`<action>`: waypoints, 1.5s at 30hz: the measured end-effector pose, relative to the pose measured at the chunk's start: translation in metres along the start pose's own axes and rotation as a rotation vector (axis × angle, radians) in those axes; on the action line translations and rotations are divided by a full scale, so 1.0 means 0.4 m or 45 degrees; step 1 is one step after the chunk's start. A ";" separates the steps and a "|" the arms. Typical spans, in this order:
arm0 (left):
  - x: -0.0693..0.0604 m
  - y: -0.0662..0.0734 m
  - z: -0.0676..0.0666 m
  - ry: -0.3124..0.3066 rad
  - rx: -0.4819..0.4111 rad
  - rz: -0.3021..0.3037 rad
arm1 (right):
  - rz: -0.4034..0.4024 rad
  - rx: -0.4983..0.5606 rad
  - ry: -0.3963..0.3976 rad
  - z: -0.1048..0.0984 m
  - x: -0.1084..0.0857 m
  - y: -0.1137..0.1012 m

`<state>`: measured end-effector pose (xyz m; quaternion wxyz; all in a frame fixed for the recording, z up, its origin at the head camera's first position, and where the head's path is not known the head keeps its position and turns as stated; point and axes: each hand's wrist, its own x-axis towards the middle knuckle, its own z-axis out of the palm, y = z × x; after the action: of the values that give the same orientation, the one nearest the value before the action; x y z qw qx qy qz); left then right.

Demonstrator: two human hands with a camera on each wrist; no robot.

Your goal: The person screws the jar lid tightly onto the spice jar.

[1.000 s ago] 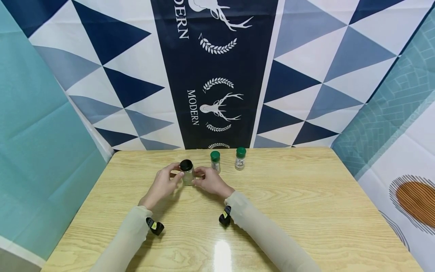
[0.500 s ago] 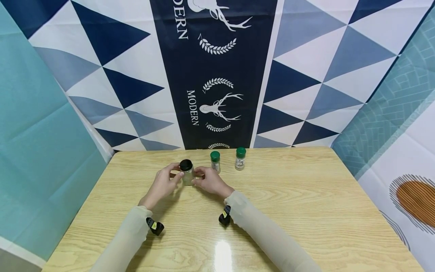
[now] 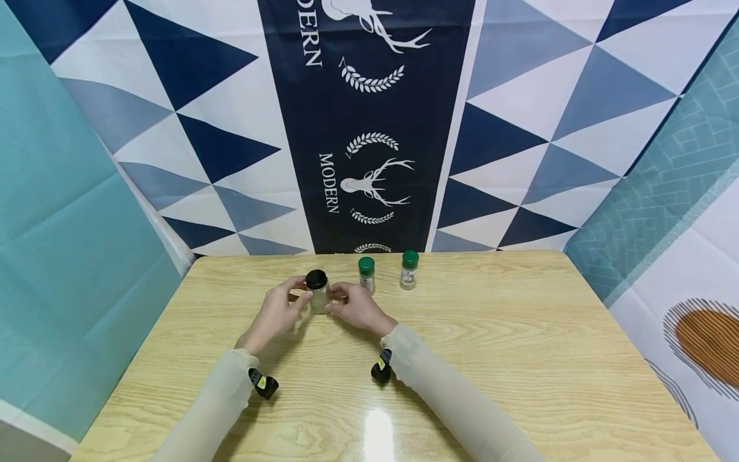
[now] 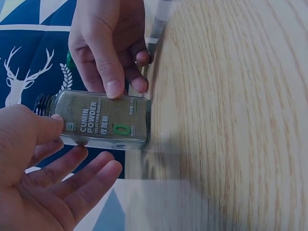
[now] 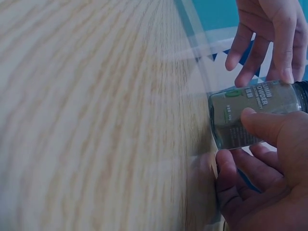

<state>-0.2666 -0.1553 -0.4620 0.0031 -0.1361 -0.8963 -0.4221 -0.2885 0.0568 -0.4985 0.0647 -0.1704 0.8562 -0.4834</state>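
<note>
A clear glass jar of cumin powder (image 3: 319, 301) with a black cap stands upright at the far left-centre of the wooden table. My left hand (image 3: 278, 313) pinches it near the cap, thumb in front; its lower fingers are spread off the glass in the left wrist view. From the other side my right hand (image 3: 359, 309) holds the jar's lower part between thumb and fingers. The label reading "Cumin Powder" (image 4: 98, 118) faces me. In the right wrist view the right thumb covers part of the jar (image 5: 231, 120).
Just behind my right hand is a green-capped spice jar (image 3: 366, 274), its base partly hidden. Another green-capped spice jar (image 3: 408, 269) stands farther right. Patterned cloth (image 3: 369, 128) hangs along the far edge of the table (image 3: 491, 359).
</note>
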 end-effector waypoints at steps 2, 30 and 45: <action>0.001 -0.001 0.000 -0.001 -0.007 0.004 | -0.001 0.002 0.001 -0.001 0.000 0.000; 0.012 -0.003 -0.010 -0.019 0.084 0.012 | -0.003 -0.004 -0.006 -0.005 0.015 0.004; 0.024 0.005 -0.015 0.012 0.116 0.049 | -0.029 0.013 -0.014 -0.003 0.027 0.002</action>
<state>-0.2760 -0.1562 -0.4555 0.0218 -0.1510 -0.9118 -0.3814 -0.2989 0.0543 -0.4979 0.0648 -0.1824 0.8513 -0.4876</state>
